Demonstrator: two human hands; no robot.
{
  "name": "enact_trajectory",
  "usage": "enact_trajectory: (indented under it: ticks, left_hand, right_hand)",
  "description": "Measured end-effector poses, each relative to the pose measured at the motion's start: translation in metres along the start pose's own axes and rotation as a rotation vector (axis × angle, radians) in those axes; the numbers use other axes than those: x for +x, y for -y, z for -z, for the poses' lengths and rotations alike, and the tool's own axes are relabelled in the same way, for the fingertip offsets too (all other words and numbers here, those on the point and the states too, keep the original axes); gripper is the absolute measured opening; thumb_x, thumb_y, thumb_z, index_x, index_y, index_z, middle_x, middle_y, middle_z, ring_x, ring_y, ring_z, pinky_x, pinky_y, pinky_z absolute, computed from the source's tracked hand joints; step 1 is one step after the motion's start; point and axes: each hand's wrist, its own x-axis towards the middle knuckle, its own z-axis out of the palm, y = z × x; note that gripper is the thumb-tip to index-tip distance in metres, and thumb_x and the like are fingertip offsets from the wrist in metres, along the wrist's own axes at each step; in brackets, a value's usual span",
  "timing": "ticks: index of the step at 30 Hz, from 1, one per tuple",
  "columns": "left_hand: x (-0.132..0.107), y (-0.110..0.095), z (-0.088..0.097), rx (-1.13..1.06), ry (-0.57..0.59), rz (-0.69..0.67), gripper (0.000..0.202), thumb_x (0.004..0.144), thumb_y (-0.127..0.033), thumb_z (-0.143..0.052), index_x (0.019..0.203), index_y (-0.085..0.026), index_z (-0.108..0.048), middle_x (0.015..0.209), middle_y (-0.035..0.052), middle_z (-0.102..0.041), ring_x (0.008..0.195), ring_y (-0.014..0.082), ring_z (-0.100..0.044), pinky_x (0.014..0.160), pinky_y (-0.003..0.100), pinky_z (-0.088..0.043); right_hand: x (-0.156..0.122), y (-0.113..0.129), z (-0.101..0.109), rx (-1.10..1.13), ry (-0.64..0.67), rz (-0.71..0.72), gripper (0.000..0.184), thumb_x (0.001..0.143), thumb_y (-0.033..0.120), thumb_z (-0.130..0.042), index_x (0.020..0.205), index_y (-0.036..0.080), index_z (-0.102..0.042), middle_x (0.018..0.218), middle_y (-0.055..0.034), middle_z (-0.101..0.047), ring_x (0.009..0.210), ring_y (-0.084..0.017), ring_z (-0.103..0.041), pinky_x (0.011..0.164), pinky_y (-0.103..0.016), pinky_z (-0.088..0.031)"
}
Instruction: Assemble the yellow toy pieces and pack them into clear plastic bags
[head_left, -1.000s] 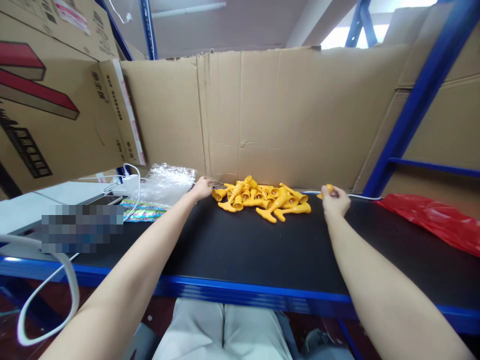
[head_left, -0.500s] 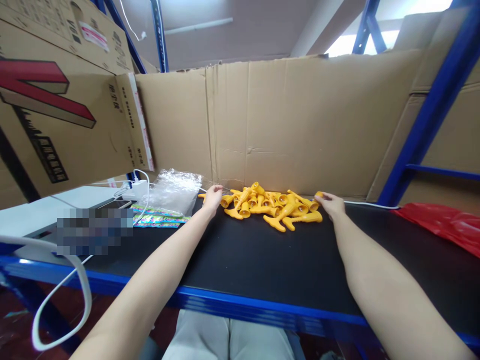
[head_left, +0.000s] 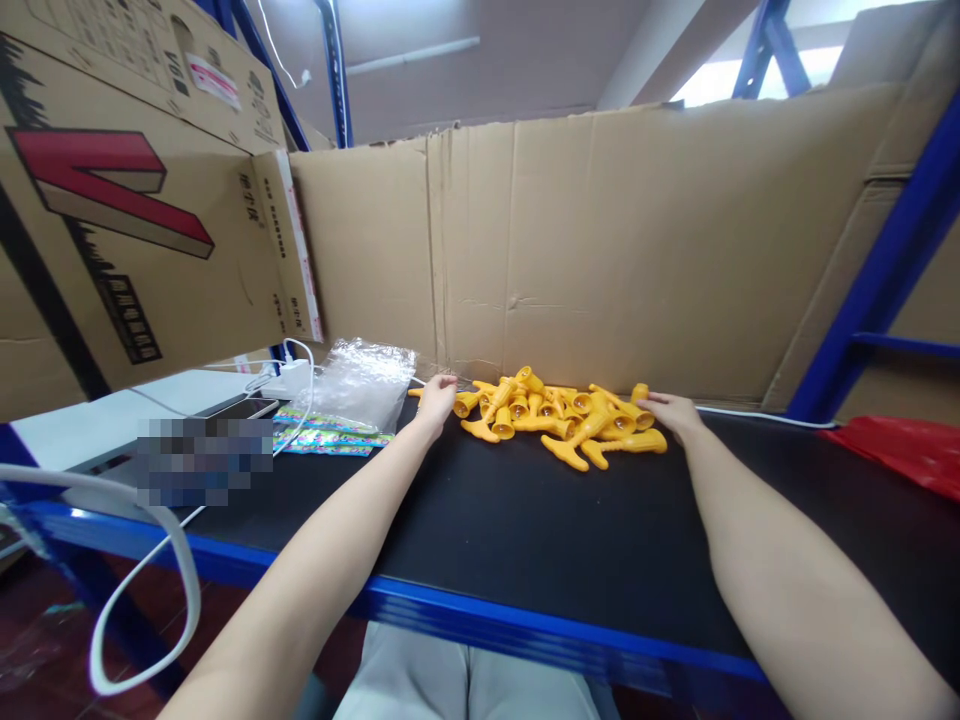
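Several yellow plastic pieces (head_left: 577, 425) lie in a loose pile by the cardboard at the back of the black tabletop (head_left: 525, 530). Each has a hollow round end and, on some, a curved crossbar at the other. My left hand (head_left: 437, 408) is closed at the pile's left edge, thumb and fingers together; a yellow tip shows beyond it, and what the fingers hold is hidden. At the right edge, my right hand (head_left: 675, 412) has its fingertips closed on a yellow plastic piece (head_left: 640, 393) that stands nearly upright.
Left of the pile lie a clear plastic bag (head_left: 364, 385) and a colourful printed packet (head_left: 352, 440). White cables run beside a white device (head_left: 127, 410). A red plastic bag (head_left: 907, 455) rests at the right. Cardboard (head_left: 600, 250) walls the back; a blue rail (head_left: 525, 610) edges the front.
The view has shifted slightly, so everything sits a little further right. At my right fingertips, the yellow piece now shows more of its length. My left hand stays by the pile's left edge.
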Motion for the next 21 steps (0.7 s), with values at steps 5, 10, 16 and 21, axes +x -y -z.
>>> enact_trajectory:
  ticks: [5,10,16,21]
  left_hand:
    - [-0.004,-0.005,0.004,-0.036,0.008,0.021,0.023,0.068,-0.006,-0.046,0.088,-0.009,-0.058,0.098,0.0119,-0.063,0.093,0.0162,-0.058,0.083,0.026,-0.044]
    - [-0.003,-0.005,0.007,-0.071,-0.011,0.008,0.023,0.068,-0.006,-0.045,0.088,-0.011,-0.056,0.1,0.01,-0.062,0.094,0.0154,-0.057,0.083,0.027,-0.045]
    - [-0.005,-0.009,0.008,0.094,-0.069,-0.201,0.025,0.071,-0.005,-0.04,0.089,-0.013,-0.054,0.094,0.0071,-0.062,0.09,0.0132,-0.058,0.084,0.028,-0.045]
    - [-0.019,-0.021,0.008,0.315,-0.026,-0.517,0.029,0.069,-0.003,-0.04,0.093,-0.014,-0.053,0.095,0.0069,-0.06,0.092,0.0144,-0.056,0.085,0.029,-0.044]
  right_hand:
    - [-0.005,0.004,0.003,0.062,-0.01,-0.122,0.04,0.058,0.02,-0.066,0.096,0.01,-0.065,0.093,-0.0131,-0.066,0.086,-0.022,-0.062,0.074,-0.029,-0.048]
    - [-0.02,0.009,0.008,-0.033,-0.185,-0.012,0.032,0.069,0.035,-0.056,0.091,0.012,-0.063,0.084,-0.0119,-0.066,0.073,-0.02,-0.061,0.067,-0.03,-0.047]
    - [-0.033,0.028,0.006,-0.387,0.145,0.092,0.04,0.064,0.056,-0.054,0.067,0.018,-0.065,0.072,-0.0084,-0.065,0.074,-0.025,-0.06,0.062,-0.031,-0.044]
    - [-0.028,0.048,0.0,-0.571,0.257,0.049,0.03,0.06,0.047,-0.06,0.061,0.018,-0.063,0.071,-0.0074,-0.064,0.078,-0.025,-0.06,0.064,-0.031,-0.043]
